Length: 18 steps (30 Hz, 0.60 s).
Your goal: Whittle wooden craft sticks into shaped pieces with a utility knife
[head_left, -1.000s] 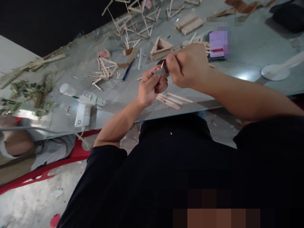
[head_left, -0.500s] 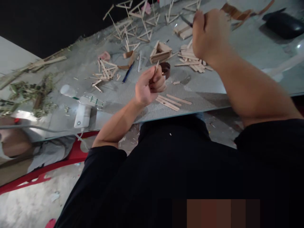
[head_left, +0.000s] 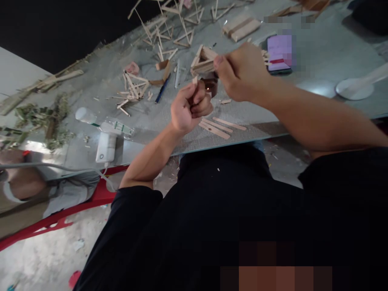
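Note:
My left hand [head_left: 190,106] is closed, pinching a short wooden craft stick [head_left: 195,80] whose pale end sticks up above the thumb. To its right, my right hand [head_left: 242,72] has its thumb and fingers pressed together on a thin dark blade-like tool [head_left: 216,74], mostly hidden now. Between the hands stands a brown tape roll [head_left: 211,88]. Just behind them is a triangular stack of craft sticks [head_left: 203,60], partly covered by my right fingertips. Several loose craft sticks [head_left: 220,128] lie near the table edge below my hands.
Triangular stick frames [head_left: 184,38] stand at the back. A bundle of sticks [head_left: 242,29], a lit phone [head_left: 279,54] and a white lamp base [head_left: 354,89] are rightward. Leftward lie a blue pen [head_left: 163,89], a stick heap [head_left: 135,87], a white power bank [head_left: 106,147] and another person's arm [head_left: 24,180].
My right hand has come down and left from the back right, close to my left hand. The phone behind it now shows. My left hand has barely moved, still gripping the craft stick.

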Each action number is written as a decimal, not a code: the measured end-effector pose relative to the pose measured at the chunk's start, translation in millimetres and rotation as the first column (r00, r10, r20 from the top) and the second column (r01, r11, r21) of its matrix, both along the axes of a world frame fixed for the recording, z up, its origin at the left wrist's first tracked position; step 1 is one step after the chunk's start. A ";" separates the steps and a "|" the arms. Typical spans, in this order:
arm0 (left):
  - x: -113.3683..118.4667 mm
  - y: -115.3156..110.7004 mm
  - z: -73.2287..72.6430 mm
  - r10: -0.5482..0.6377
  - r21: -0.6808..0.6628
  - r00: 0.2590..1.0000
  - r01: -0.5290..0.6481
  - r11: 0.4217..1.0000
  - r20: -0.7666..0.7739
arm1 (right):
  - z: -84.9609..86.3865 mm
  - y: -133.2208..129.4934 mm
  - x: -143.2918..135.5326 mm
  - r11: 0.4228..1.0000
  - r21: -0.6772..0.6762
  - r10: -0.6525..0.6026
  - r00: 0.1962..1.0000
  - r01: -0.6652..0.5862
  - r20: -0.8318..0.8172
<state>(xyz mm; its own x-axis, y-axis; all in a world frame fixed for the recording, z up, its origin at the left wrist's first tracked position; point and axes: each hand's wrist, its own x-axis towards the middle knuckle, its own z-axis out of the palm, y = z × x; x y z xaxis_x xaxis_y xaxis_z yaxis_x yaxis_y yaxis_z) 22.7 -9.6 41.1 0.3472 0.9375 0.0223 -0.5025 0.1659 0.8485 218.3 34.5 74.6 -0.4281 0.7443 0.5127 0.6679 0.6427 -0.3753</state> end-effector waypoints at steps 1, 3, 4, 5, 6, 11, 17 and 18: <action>0.5 -0.2 -0.4 0.003 -0.006 1.000 -0.003 1.000 -0.005 | -0.9 -1.7 0.6 0.999 0.004 0.045 0.999 -0.045 0.002; 1.0 0.3 -2.7 0.020 -0.006 1.000 -0.020 1.000 0.000 | -3.1 -3.8 0.8 0.989 -0.001 0.144 0.989 -0.145 -0.031; 0.9 0.9 -4.5 0.024 0.001 1.000 -0.024 1.000 0.006 | -4.4 -4.3 0.1 0.979 -0.018 0.200 0.976 -0.203 -0.089; 0.6 1.7 -6.4 0.022 0.012 1.000 -0.023 1.000 0.011 | -5.7 -4.6 -1.3 0.966 -0.041 0.244 0.954 -0.255 -0.176; 0.3 2.7 -8.3 0.006 0.026 1.000 -0.006 1.000 0.009 | -6.8 -4.8 -3.4 0.950 -0.069 0.276 0.919 -0.306 -0.281; 1.8 5.8 -14.0 -0.033 0.087 0.999 0.034 0.996 -0.010 | -9.0 -5.7 -16.5 0.844 -0.148 0.339 0.725 -0.516 -0.599; 5.2 10.5 -18.1 0.073 0.153 0.987 -0.051 0.987 -0.143 | -11.0 -3.1 -23.0 0.837 -0.094 0.331 0.635 -0.539 -0.698; 5.4 12.1 -20.0 0.094 0.200 0.983 -0.061 0.978 -0.160 | -11.9 -1.9 -23.4 0.851 -0.092 0.314 0.641 -0.517 -0.701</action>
